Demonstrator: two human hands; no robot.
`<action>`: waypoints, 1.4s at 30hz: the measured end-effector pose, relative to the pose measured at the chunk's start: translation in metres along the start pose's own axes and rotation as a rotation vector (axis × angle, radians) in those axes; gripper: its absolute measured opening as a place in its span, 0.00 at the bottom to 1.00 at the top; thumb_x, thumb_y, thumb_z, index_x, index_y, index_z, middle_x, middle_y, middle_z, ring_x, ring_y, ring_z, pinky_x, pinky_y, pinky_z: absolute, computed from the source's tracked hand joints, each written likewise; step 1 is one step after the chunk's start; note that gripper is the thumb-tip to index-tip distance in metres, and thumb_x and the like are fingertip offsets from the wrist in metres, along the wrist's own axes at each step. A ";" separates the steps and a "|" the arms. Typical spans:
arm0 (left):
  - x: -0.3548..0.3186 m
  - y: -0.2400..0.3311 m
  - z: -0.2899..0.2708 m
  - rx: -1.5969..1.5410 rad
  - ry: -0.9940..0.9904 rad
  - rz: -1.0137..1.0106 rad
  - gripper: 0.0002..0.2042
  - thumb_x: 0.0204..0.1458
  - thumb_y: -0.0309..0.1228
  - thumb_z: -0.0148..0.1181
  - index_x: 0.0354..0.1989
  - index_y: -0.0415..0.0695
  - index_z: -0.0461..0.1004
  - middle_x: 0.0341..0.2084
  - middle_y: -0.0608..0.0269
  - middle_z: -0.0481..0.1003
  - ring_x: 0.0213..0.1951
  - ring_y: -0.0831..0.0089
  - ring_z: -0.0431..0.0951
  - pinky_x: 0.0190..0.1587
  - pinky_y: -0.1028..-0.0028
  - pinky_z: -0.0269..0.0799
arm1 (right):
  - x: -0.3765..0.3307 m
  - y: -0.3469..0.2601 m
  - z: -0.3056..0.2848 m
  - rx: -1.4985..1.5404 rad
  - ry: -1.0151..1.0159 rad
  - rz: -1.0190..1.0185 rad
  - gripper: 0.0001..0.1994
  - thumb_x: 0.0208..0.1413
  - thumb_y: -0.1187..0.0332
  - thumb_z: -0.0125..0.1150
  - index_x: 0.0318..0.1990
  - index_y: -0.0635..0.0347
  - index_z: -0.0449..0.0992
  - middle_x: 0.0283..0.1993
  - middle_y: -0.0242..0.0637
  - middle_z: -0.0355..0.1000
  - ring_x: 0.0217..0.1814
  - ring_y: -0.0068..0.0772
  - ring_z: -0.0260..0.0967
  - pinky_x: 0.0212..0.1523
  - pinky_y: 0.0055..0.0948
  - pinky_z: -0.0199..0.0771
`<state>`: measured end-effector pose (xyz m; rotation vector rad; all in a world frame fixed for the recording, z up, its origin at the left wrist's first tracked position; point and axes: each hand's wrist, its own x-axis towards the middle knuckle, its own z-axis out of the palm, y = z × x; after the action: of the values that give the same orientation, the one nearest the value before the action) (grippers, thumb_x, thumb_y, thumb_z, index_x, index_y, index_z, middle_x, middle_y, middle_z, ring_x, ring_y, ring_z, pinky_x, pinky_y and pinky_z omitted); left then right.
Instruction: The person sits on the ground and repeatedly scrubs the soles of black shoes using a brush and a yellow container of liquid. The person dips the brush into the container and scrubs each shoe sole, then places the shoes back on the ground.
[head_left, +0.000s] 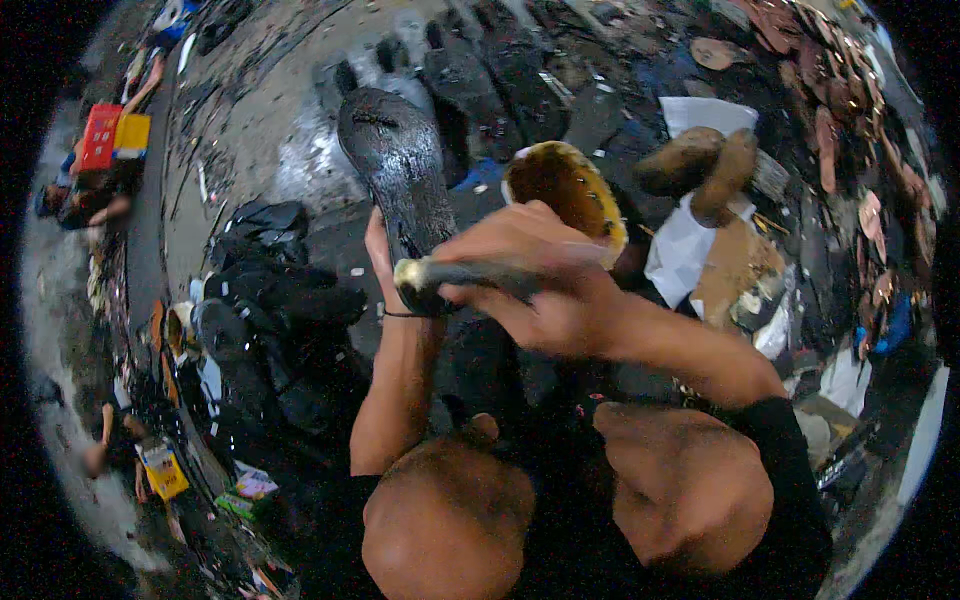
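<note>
A black shoe sole [395, 165], shiny as if wet, is tilted up in front of me. My left hand [379, 248] grips it from beneath at its left edge near the heel, its fingers mostly hidden behind it. Over the heel end, my right hand [560, 280] is closed around the dark handle of a brush-like tool [470, 275]. That tool has a pale round end [410, 273], and its working end cannot be made out. Motion blurs the right hand. Just beyond it stands an open tub [612, 225] with a yellowish, crusted rim and brown inside.
Several dark soles [470, 85] lie on the floor ahead. Black pieces [275, 290] are heaped at left. On the right are brown shoe-shaped pieces [725, 175], white paper [680, 255] and cardboard [735, 270]. At far left, a person's arm [147, 85] shows near a red box [100, 137].
</note>
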<state>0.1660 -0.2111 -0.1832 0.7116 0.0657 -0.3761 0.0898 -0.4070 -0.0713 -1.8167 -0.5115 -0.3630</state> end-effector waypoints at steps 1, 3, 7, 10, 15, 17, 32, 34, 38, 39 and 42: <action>0.007 0.001 0.002 -0.070 0.002 -0.094 0.19 0.63 0.39 0.46 0.49 0.37 0.74 0.39 0.54 0.80 0.38 0.62 0.82 0.43 0.64 0.81 | -0.014 0.017 0.016 0.064 0.078 0.030 0.10 0.52 0.64 0.69 0.42 0.49 0.80 0.40 0.34 0.77 0.42 0.44 0.73 0.43 0.40 0.68; 0.037 -0.003 0.034 0.025 0.193 -0.044 0.18 0.61 0.39 0.47 0.48 0.38 0.75 0.35 0.58 0.79 0.34 0.67 0.80 0.38 0.67 0.79 | -0.033 0.000 -0.002 0.036 -0.159 0.121 0.10 0.53 0.63 0.69 0.43 0.48 0.80 0.38 0.33 0.76 0.38 0.45 0.71 0.44 0.40 0.68; 0.134 -0.062 0.069 0.103 0.248 -0.207 0.13 0.58 0.32 0.54 0.49 0.39 0.74 0.29 0.65 0.75 0.25 0.75 0.73 0.28 0.73 0.70 | -0.080 0.002 -0.046 -0.128 -0.001 0.410 0.11 0.54 0.66 0.70 0.44 0.55 0.82 0.39 0.36 0.80 0.43 0.38 0.76 0.48 0.35 0.71; 0.203 -0.153 0.104 0.191 0.160 -0.289 0.15 0.54 0.22 0.58 0.51 0.39 0.71 0.29 0.68 0.72 0.23 0.79 0.67 0.24 0.76 0.63 | -0.107 0.002 -0.082 -0.233 0.217 0.742 0.11 0.57 0.68 0.69 0.45 0.61 0.81 0.40 0.40 0.81 0.44 0.33 0.78 0.47 0.31 0.73; 0.302 -0.232 0.039 0.962 0.180 -0.242 0.07 0.52 0.30 0.61 0.35 0.41 0.80 0.29 0.64 0.80 0.34 0.69 0.79 0.36 0.67 0.74 | -0.141 0.019 -0.095 -0.264 0.251 0.810 0.11 0.60 0.70 0.65 0.48 0.63 0.79 0.39 0.35 0.78 0.40 0.31 0.74 0.47 0.29 0.72; 0.288 -0.177 -0.037 1.018 0.318 -0.159 0.08 0.51 0.30 0.63 0.31 0.38 0.81 0.28 0.61 0.81 0.33 0.67 0.80 0.36 0.66 0.75 | -0.129 0.033 -0.075 -0.342 0.198 0.716 0.11 0.60 0.70 0.64 0.49 0.63 0.78 0.40 0.37 0.78 0.42 0.32 0.74 0.48 0.29 0.72; -0.072 0.068 -0.098 1.635 1.394 0.170 0.47 0.41 0.43 0.77 0.67 0.41 0.55 0.63 0.49 0.61 0.68 0.49 0.57 0.67 0.46 0.56 | -0.092 0.073 -0.074 -0.772 -0.511 0.771 0.15 0.55 0.60 0.67 0.37 0.67 0.77 0.32 0.55 0.76 0.35 0.56 0.75 0.37 0.45 0.74; -0.077 0.058 -0.150 1.686 1.529 0.046 0.52 0.38 0.40 0.78 0.69 0.46 0.47 0.67 0.54 0.49 0.66 0.43 0.53 0.64 0.39 0.54 | -0.097 0.060 -0.062 -0.716 -0.337 0.699 0.19 0.54 0.56 0.67 0.37 0.66 0.76 0.31 0.56 0.76 0.36 0.59 0.75 0.38 0.49 0.74; -0.105 0.009 -0.149 1.240 0.995 0.501 0.37 0.47 0.22 0.63 0.66 0.32 0.53 0.60 0.44 0.62 0.62 0.51 0.64 0.67 0.59 0.57 | -0.101 0.031 -0.072 -0.854 -0.404 0.881 0.22 0.55 0.50 0.64 0.36 0.66 0.76 0.31 0.58 0.75 0.36 0.64 0.74 0.38 0.52 0.74; -0.132 0.004 -0.095 1.083 0.901 0.454 0.31 0.49 0.19 0.56 0.65 0.32 0.56 0.58 0.45 0.68 0.60 0.58 0.69 0.64 0.62 0.62 | -0.103 0.037 -0.078 -0.902 -0.491 0.894 0.22 0.55 0.50 0.64 0.36 0.66 0.76 0.31 0.58 0.75 0.36 0.64 0.74 0.37 0.52 0.74; -0.182 -0.025 -0.064 0.861 0.463 -0.094 0.24 0.51 0.19 0.59 0.59 0.36 0.70 0.57 0.55 0.73 0.59 0.67 0.73 0.61 0.70 0.67 | -0.105 0.022 -0.084 -0.694 -0.093 0.774 0.23 0.55 0.49 0.65 0.34 0.66 0.76 0.32 0.58 0.75 0.36 0.63 0.74 0.38 0.52 0.74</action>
<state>-0.0077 -0.1292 -0.2138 1.6452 0.3913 -0.3158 0.0114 -0.5098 -0.1158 -2.5352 0.3297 0.1058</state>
